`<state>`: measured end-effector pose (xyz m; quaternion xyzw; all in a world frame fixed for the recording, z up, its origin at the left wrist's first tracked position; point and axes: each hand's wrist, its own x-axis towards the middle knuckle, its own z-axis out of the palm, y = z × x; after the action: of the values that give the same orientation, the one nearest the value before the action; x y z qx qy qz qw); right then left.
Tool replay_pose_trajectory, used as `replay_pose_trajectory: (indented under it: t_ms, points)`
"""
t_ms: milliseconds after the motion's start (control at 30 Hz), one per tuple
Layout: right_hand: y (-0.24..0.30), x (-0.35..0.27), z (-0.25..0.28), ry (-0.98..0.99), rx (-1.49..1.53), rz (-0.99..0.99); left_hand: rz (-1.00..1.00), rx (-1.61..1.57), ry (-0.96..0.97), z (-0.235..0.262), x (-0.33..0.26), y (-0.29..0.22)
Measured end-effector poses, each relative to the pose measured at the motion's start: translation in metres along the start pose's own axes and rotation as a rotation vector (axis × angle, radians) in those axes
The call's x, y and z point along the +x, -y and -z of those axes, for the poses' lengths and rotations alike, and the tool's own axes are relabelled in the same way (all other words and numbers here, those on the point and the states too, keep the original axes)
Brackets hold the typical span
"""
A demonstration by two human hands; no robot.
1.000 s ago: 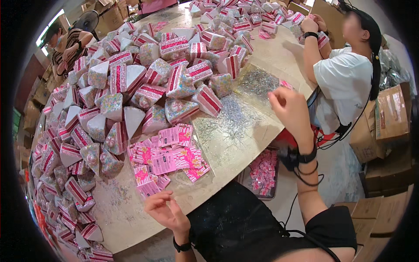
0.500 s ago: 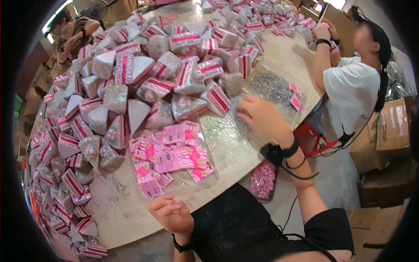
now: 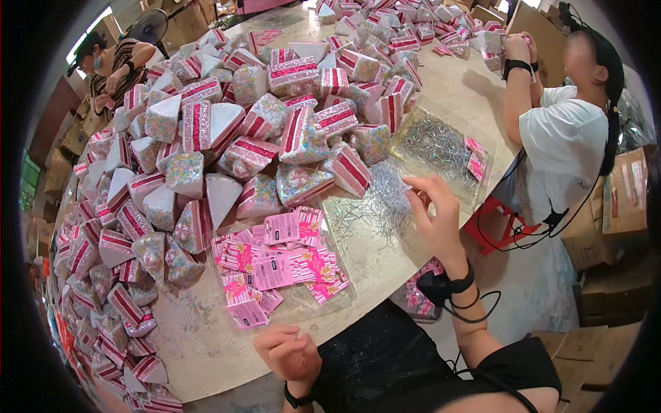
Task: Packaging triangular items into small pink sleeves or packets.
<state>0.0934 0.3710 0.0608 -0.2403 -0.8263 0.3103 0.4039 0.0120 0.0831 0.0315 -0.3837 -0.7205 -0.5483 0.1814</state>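
Observation:
My right hand [image 3: 438, 215] is over the table's right part, beside a loose heap of thin silvery strands [image 3: 390, 196]. Its thumb and fingers are bent with a gap between them, and I see nothing held there. Down at the near edge, my left hand [image 3: 288, 352] is curled with its fingers drawn together; whatever may be inside is hidden. Just beyond it lies a clear shallow tray [image 3: 337, 303] of pink-and-white printed cards [image 3: 279, 265]. A second clear tray [image 3: 401, 141] holds more silvery strands [image 3: 434, 144] and a few pink cards.
A big pile of glittery cake-slice-shaped pieces [image 3: 251, 151] covers the table's [image 3: 200, 365] left and far parts. One co-worker [image 3: 564, 131] is at the right, another [image 3: 113, 65] at the far left. A red stool [image 3: 492, 224] and cardboard boxes [image 3: 623, 199] stand at the right.
My right hand has drawn back from over the silvery strands, toward the right and nearer me, uncovering the heap. My left hand keeps its curled shape at the table edge. The whole view has shifted slightly.

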Motion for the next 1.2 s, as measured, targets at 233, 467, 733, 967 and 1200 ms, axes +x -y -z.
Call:
replay_pose_trajectory:
  t_ms: [233, 467, 733, 967, 1200]
  points:
    - [-0.012, 0.000, -0.001, 0.015, 0.084, -0.069, -0.019, -0.012, 0.031, -0.002, 0.000, -0.003]
    - [-0.016, -0.015, -0.002, 0.036, 0.344, -0.217, 0.038, -0.083, 0.018, 0.008, -0.010, -0.004]
    - [-0.019, -0.012, 0.009, -0.275, 0.020, 0.205, 0.066, 0.191, -0.059, 0.078, 0.008, -0.009]
    - [-0.009, 0.000, -0.010, -0.146, -0.165, 0.031, 0.327, 0.845, 0.069, 0.147, -0.047, 0.002]
    - [-0.016, -0.014, 0.009, -0.046, -0.002, -0.087, 0.395, 1.400, 0.041, 0.185, 0.002, 0.030]
